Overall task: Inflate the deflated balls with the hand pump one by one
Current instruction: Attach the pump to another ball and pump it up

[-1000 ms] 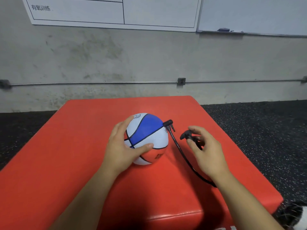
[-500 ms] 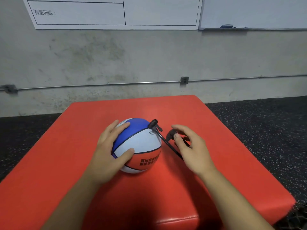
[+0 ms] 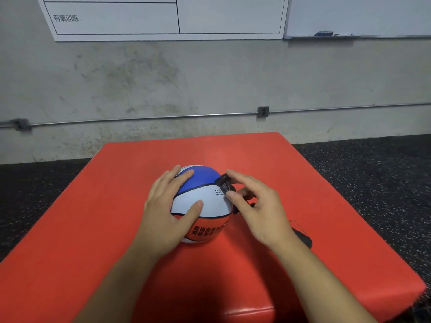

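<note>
On the red padded block [image 3: 98,224] by the grey wall sits a ball [image 3: 205,206] with blue, white and red parts. It is near the middle of the block, a bit toward the person.

The left hand [image 3: 168,213] lies on the left side of the ball. Its fingers are spread and curve over the blue part, and the thumb presses on the white part. I think the hand is there so the ball does not roll or turn.

The right hand [image 3: 258,210] is at the right side of the ball, up near the top. Its thumb and first finger close in on a small black nozzle [image 3: 224,183] that touches the ball where the blue part meets the white. It looks like a pinch, but I cannot tell how tight it is. The other fingers are loosely curled. A thin black hose [image 3: 235,209] peeks out below the hand, and a dark piece [image 3: 303,237] lies on the block behind the right wrist. It may be part of the pump, but I cannot tell.

Tiny black words are printed on the white part just under the nozzle. I guess the air hole is right there, and that is why the person holds the nozzle at that spot.

The ball looks quite round. I cannot tell how much air is in it.
</note>
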`<state>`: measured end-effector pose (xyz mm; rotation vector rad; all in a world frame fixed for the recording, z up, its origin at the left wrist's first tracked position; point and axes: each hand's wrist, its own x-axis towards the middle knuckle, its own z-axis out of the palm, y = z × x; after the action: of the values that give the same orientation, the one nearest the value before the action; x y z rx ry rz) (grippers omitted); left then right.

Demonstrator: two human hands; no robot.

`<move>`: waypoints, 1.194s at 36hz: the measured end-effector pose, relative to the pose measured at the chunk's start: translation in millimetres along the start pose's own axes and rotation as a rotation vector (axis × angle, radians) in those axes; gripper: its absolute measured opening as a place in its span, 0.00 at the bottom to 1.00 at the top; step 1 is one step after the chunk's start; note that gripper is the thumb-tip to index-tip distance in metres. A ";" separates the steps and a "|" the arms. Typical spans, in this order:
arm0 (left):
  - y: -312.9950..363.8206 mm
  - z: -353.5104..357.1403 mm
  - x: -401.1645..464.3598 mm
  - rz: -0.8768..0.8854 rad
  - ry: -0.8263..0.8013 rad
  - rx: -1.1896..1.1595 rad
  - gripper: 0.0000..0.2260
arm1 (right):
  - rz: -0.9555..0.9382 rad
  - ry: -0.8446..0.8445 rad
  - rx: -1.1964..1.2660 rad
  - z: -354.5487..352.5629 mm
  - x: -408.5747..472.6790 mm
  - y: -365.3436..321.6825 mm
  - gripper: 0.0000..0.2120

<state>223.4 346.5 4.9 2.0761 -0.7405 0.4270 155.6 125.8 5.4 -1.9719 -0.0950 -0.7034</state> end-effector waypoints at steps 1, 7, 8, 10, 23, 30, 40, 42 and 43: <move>-0.6 -0.1 -1.0 0.005 -0.012 0.003 0.31 | -0.002 -0.009 0.001 -0.2 0.1 -0.3 0.23; -1.8 -2.6 -4.4 -0.013 -0.063 0.000 0.36 | -0.044 -0.033 -0.075 -2.1 2.0 0.9 0.21; -1.7 -3.0 -4.9 -0.013 -0.066 0.001 0.36 | -0.055 -0.034 -0.096 -2.2 2.2 1.0 0.20; -0.9 -3.3 -5.5 -0.010 -0.070 0.001 0.36 | -0.072 -0.035 -0.138 -2.5 2.5 1.6 0.19; 3.0 -1.6 -6.9 0.023 -0.087 0.003 0.34 | -0.021 -0.003 -0.125 -4.4 -0.1 -3.2 0.10; 0.9 -2.6 -8.9 0.063 -0.099 0.002 0.35 | 0.071 0.017 0.106 -4.9 1.3 -8.9 0.09; -2.3 3.1 -7.9 0.026 -0.100 0.015 0.46 | 0.029 0.061 -0.037 12.2 -4.3 -3.2 0.07; -2.3 3.5 -7.8 0.023 -0.097 0.015 0.45 | -0.005 0.070 -0.060 11.8 -4.3 -4.2 0.07; -3.0 2.8 -7.9 0.017 -0.092 0.013 0.45 | -0.005 0.088 -0.054 10.5 -4.0 -5.5 0.06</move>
<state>219.4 348.2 -2.9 2.1142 -0.8120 0.3478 154.9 138.3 4.2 -1.9893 -0.0280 -0.8028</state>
